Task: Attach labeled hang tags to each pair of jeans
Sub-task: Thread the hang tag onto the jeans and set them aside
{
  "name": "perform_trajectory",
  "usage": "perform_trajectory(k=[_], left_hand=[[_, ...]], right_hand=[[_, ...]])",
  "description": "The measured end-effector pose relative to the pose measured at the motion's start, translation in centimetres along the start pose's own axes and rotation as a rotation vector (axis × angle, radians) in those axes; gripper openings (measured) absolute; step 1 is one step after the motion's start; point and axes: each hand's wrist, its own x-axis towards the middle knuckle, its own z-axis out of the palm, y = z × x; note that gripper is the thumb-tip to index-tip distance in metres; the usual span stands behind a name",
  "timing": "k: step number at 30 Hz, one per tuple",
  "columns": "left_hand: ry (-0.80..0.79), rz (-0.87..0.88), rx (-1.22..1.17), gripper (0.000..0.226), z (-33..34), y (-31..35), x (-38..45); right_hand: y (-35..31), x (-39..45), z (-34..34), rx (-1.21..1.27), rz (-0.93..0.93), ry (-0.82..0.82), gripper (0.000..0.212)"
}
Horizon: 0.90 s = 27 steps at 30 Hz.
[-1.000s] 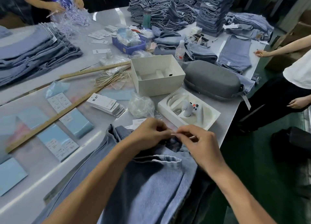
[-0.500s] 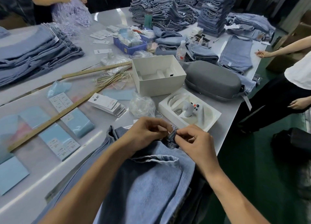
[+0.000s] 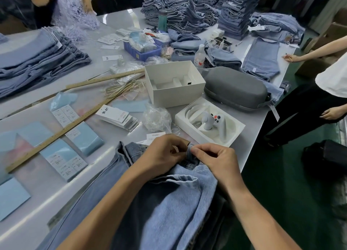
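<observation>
The work looks to be mid-run, judging by the table: tall stacks of folded jeans (image 3: 187, 11) stand at the far side, another flat pile (image 3: 37, 61) lies at far left, and whether those are already tagged cannot be told from here. A stack of hang tags (image 3: 117, 117) waits just beyond the pair in hand, with a bundle of pale strings (image 3: 124, 89) farther off beside the wooden ruler (image 3: 56, 137).

The pair of jeans (image 3: 169, 202) being worked lies at the near edge of the grey table (image 3: 249, 146), waistband turned toward the far side. Both hands meet over that waistband. The left hand (image 3: 165, 155) curls its fingers around a bunched fold of denim, and a small white scrap shows inside its grip, possibly a tag or string end; too small to tell. The right hand (image 3: 216, 159) pinches a small raised bit of the waistband (image 3: 190, 149), likely a belt loop, between thumb and forefinger, the other fingers curled under. The pinched spot sits right between the two hands, touching both.

No tag hangs visibly from this pair yet, so its attaching seems unfinished.
</observation>
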Motion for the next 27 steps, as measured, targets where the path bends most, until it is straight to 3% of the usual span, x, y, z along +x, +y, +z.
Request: perform_trajectory(k=[8, 15, 21, 24, 27], left_hand=[[0.036, -0.032, -0.115, 0.011, -0.1, -0.2, -0.1], [0.051, -0.039, -0.024, 0.004, 0.1, 0.1, -0.2], [-0.093, -0.035, 0.030, 0.003, -0.2, 0.3, 0.1], [0.058, -0.051, -0.063, 0.006, 0.0, 0.7, -0.3], [0.326, -0.046, -0.292, 0.006, -0.2, 0.9, -1.3]], right_hand=[[0.9, 0.0, 0.1, -0.002, 0.026, 0.007, 0.025], [0.9, -0.1, 0.0, 0.060, 0.076, -0.012, 0.026], [1.1, -0.1, 0.0, 0.107, 0.100, -0.016, 0.013], [1.4, 0.2, -0.5, -0.032, -0.025, 0.002, 0.015], [1.5, 0.7, -1.2, -0.495, -0.379, 0.091, 0.008]])
